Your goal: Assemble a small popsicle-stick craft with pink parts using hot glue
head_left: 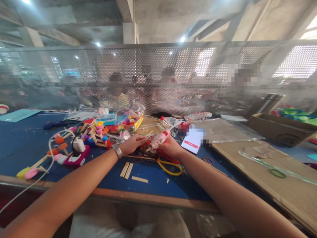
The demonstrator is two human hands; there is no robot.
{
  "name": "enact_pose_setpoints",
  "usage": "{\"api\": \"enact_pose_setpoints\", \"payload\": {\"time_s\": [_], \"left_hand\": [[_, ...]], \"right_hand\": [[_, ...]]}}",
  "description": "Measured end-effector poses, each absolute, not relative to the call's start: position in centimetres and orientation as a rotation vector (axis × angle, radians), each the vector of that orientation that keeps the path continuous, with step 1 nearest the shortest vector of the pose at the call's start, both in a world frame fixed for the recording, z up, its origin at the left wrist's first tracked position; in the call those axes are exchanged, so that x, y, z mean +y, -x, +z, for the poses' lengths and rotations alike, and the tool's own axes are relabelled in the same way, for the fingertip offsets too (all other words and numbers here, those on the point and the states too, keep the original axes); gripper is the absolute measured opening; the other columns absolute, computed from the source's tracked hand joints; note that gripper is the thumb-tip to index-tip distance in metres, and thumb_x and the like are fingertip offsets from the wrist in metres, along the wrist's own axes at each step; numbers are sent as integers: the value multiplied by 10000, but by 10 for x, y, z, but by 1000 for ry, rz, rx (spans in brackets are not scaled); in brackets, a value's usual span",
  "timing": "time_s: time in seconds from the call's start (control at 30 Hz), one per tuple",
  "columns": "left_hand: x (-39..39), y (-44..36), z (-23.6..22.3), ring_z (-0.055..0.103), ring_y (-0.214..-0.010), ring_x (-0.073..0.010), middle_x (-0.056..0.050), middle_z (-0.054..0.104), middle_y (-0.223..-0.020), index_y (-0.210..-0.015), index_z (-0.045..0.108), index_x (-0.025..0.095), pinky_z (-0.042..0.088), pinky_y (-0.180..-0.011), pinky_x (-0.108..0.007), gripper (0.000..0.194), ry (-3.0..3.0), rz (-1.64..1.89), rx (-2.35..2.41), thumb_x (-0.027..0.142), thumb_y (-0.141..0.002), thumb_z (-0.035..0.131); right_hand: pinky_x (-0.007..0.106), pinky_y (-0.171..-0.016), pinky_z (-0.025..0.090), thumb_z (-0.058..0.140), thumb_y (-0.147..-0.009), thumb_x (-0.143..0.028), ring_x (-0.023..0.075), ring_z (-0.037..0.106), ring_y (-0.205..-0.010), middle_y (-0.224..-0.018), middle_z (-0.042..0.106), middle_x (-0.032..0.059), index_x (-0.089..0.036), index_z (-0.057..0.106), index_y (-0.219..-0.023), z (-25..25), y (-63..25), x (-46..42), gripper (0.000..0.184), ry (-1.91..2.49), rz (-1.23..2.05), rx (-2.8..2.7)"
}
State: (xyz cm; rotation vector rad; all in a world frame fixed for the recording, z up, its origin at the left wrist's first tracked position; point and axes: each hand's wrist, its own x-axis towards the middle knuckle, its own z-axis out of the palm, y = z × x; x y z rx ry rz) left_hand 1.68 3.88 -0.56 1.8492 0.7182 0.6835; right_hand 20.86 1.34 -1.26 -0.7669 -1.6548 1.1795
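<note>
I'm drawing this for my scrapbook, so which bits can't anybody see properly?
All in the head view:
- Right hand: most fingers are hidden behind the pink-and-white item.
- The item itself: too small and blurred to say what it is.
- Phone: pixelation covers part of it.
- White cable: cut off by the left edge.
- People opposite: blurred behind the perforated screen, heads pixelated.

- A blue tabletop (158, 191) is spreading beneath both grips.
- Several wooden sticks (126, 170) are lying side by side just nearer the person than the left grip (135, 144), a single stick (140, 179) beside them.
- A magenta power strip (77, 158) is resting left of that grip.
- A phone (190, 144) is lying right of the right grip (170, 145).
- Flat cardboard (277, 188) is covering the far right.
</note>
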Motion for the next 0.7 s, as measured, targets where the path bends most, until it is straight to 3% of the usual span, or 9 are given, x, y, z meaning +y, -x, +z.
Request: {"api": "enact_pose_setpoints", "payload": {"time_s": [0.23,0.43,0.7], "left_hand": [[40,-16,-7,472,-591,-102,12,569,-675,-843,640,120,358,-563,-226,483,-1851,687,786,570,-682,714],[40,-16,-6,453,-581,-106,13,532,-618,-773,637,113,348,-559,-235,548,-1881,683,748,658,-751,586],[38,-17,-3,428,-577,-91,31,512,-622,-782,624,115,334,-583,-240,482,-1763,675,707,592,-719,660]], "right_hand": [[280,-610,433,783,-582,-296,123,491,-592,-622,594,-10,-159,598,-629,-15,-210,16,234,820,1160,-1661],[310,-667,463,780,-592,-301,146,544,-648,-700,640,18,-158,632,-683,-16,-210,15,225,811,1176,-1658],[326,-698,483,776,-594,-322,158,569,-664,-710,661,26,-163,645,-698,-18,-210,17,231,829,1177,-1664]]}}
